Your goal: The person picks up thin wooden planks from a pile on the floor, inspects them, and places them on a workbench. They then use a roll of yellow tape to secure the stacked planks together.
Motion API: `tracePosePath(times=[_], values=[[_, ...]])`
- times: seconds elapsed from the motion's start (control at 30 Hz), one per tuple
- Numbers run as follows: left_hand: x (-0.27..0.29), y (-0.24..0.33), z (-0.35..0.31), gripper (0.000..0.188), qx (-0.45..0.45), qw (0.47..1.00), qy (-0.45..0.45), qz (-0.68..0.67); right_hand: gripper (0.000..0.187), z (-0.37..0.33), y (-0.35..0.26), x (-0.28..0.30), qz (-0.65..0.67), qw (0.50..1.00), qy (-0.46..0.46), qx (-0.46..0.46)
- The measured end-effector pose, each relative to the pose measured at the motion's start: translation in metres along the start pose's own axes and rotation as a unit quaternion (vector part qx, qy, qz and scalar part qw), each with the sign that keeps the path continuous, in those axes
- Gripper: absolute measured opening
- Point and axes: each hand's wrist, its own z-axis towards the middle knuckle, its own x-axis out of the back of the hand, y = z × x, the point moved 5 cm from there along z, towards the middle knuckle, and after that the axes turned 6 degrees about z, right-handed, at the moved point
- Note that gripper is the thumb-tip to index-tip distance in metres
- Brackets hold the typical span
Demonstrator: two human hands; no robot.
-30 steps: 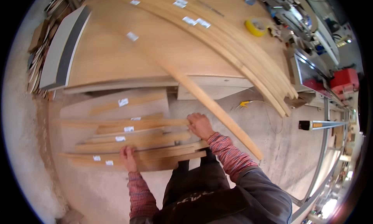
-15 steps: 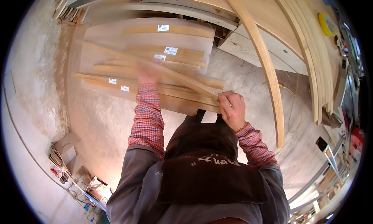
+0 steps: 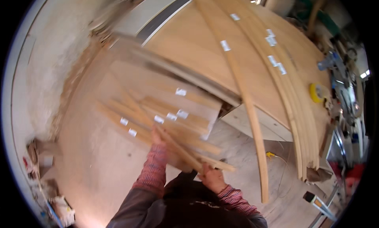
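Observation:
My left hand (image 3: pixel 158 138) is closed round the middle of a long, narrow wooden strip (image 3: pixel 179 149), which slants from upper left down toward my body. At its near end, my right hand (image 3: pixel 213 179) grips the strip with fingers wrapped about it. Beneath and beyond lie several other wooden strips (image 3: pixel 197 120), some bearing white stickers, on a low flat panel (image 3: pixel 215 105). The far end of the held strip is smeared by motion, and its near tip is partly hidden by my right hand.
Ahead stands a large wooden-topped table (image 3: pixel 177 34). One long wooden strip (image 3: pixel 252 129) juts over its near edge, and a bundle of long strips (image 3: pixel 290 105) lies farther right. A yellow tape roll (image 3: pixel 317 93) sits beside them. A plain wall (image 3: pixel 51 66) rises at left.
The view has shifted and turned, showing more of the table. My left hand, blurred before, now shows closed on the strip. The strip slants more steeply, and both hands still hold it.

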Motion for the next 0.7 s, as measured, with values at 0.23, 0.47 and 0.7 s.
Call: tracePosePath(times=[0.23, 0.47, 0.7], values=[[0.029, -0.006, 0.008, 0.037, 0.000, 0.998, 0.032, 0.048, 0.058, -0.029, -0.032, 0.044, 0.022, 0.980, 0.116, 0.159], [0.042, 0.010, 0.012, 0.036, -0.003, 0.998, 0.000, 0.070, 0.042, -0.057, -0.003, 0.208, -0.179, 0.844, 0.505, 0.011], [0.035, 0.015, 0.014, 0.036, -0.002, 0.995, -0.019, 0.094, 0.023, -0.051, 0.060, 0.207, -0.004, 0.911, 0.408, -0.054]])
